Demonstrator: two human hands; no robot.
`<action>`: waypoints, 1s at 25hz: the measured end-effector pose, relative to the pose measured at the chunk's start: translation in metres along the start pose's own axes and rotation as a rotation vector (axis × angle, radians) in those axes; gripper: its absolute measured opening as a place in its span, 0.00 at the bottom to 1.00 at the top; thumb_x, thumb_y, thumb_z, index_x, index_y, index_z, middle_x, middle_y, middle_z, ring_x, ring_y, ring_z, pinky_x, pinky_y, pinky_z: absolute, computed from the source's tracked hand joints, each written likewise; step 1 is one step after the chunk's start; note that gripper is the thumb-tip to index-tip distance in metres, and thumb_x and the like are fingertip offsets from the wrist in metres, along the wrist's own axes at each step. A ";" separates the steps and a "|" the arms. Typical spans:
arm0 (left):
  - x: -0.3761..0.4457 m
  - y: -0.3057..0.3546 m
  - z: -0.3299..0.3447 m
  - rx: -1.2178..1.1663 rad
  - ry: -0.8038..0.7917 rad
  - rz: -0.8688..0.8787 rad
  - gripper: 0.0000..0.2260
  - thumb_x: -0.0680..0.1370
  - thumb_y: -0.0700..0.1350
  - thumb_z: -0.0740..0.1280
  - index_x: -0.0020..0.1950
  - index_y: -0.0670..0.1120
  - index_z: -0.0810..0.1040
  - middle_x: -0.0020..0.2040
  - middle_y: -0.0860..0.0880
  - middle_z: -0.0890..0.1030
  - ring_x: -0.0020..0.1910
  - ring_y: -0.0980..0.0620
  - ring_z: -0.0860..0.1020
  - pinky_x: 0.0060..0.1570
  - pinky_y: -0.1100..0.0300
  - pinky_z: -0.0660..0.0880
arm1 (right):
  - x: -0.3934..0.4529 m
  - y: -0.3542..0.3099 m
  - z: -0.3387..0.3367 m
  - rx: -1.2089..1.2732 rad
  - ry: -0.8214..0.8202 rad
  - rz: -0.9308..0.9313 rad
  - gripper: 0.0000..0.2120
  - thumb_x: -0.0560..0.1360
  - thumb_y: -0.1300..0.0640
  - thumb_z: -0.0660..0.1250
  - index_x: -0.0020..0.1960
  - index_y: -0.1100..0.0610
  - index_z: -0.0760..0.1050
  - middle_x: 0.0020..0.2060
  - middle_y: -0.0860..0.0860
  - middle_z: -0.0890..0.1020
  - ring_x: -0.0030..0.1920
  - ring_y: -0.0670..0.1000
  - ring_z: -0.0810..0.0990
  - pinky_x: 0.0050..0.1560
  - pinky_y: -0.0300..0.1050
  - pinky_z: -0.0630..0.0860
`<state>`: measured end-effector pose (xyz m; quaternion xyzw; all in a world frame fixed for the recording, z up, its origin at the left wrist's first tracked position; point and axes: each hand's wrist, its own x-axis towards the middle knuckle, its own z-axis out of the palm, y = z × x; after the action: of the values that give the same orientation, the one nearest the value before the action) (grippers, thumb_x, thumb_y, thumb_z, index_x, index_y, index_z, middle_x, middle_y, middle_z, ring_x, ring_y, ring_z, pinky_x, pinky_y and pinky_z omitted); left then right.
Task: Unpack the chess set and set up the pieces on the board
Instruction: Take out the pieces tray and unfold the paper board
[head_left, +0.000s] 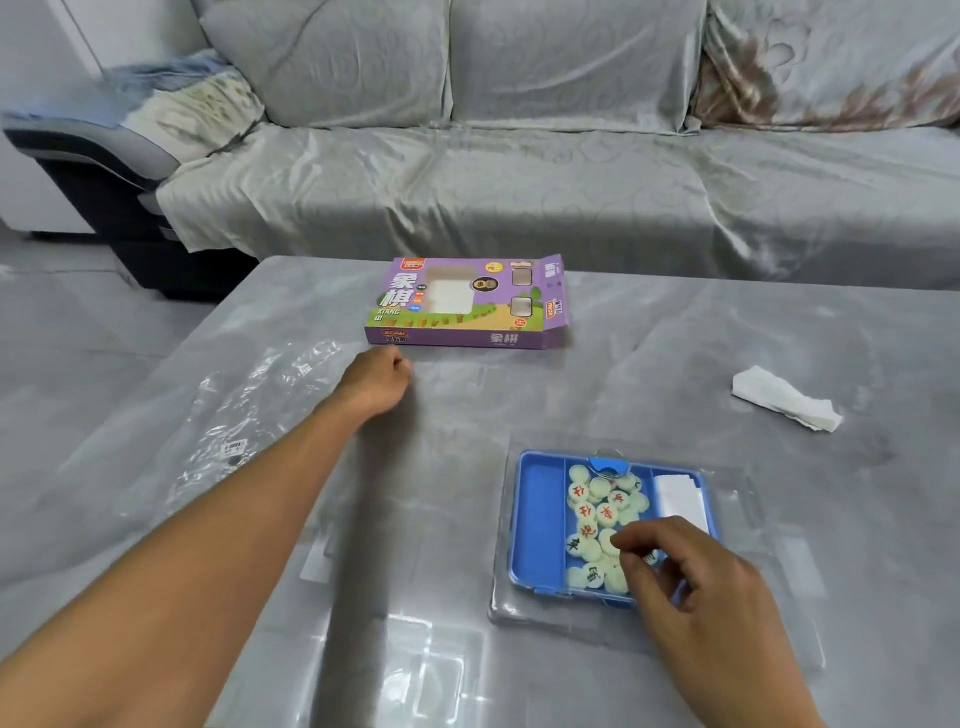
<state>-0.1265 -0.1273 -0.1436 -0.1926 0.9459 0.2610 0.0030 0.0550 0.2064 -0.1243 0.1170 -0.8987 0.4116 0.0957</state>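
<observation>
A blue tray (537, 512) stands on the table at the right front, resting in a clear plastic shell. Its middle compartment holds several pale round chess pieces (597, 512) with red characters, and a white folded sheet (680, 493) lies in its right compartment. My right hand (696, 587) reaches into the tray, thumb and forefinger pinching a pale piece at the near end of the pile. My left hand (376, 382) is stretched far forward, just short of the purple chess box (467, 304), its fingers curled under and nothing visible in them.
A crumpled clear plastic bag (249, 410) lies at the table's left. A white tissue (784, 400) sits at the right. Another clear plastic shell (415, 670) lies near the front edge. A grey covered sofa (519, 182) stands behind the table.
</observation>
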 end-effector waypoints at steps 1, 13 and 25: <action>0.006 -0.002 0.001 -0.069 0.024 -0.024 0.10 0.81 0.42 0.58 0.47 0.43 0.78 0.51 0.43 0.81 0.48 0.43 0.79 0.51 0.52 0.76 | 0.000 0.000 0.000 -0.021 0.002 -0.038 0.13 0.72 0.63 0.71 0.41 0.44 0.78 0.40 0.38 0.79 0.32 0.43 0.73 0.32 0.26 0.66; -0.055 -0.009 -0.022 -0.165 0.269 0.226 0.12 0.77 0.45 0.64 0.59 0.48 0.78 0.59 0.50 0.78 0.54 0.58 0.78 0.53 0.66 0.72 | -0.002 0.001 -0.004 -0.071 0.021 -0.109 0.11 0.71 0.60 0.67 0.41 0.43 0.77 0.38 0.38 0.78 0.33 0.41 0.74 0.33 0.24 0.66; -0.092 -0.107 -0.023 0.438 -0.108 -0.027 0.24 0.82 0.59 0.44 0.78 0.60 0.44 0.80 0.53 0.45 0.78 0.45 0.45 0.73 0.38 0.49 | -0.015 -0.008 0.006 -0.108 -0.141 -0.086 0.19 0.66 0.63 0.73 0.42 0.39 0.74 0.34 0.33 0.76 0.33 0.32 0.72 0.30 0.22 0.66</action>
<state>0.0002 -0.1895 -0.1671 -0.1857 0.9758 0.0590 0.0988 0.0714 0.1986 -0.1262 0.1789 -0.9182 0.3490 0.0559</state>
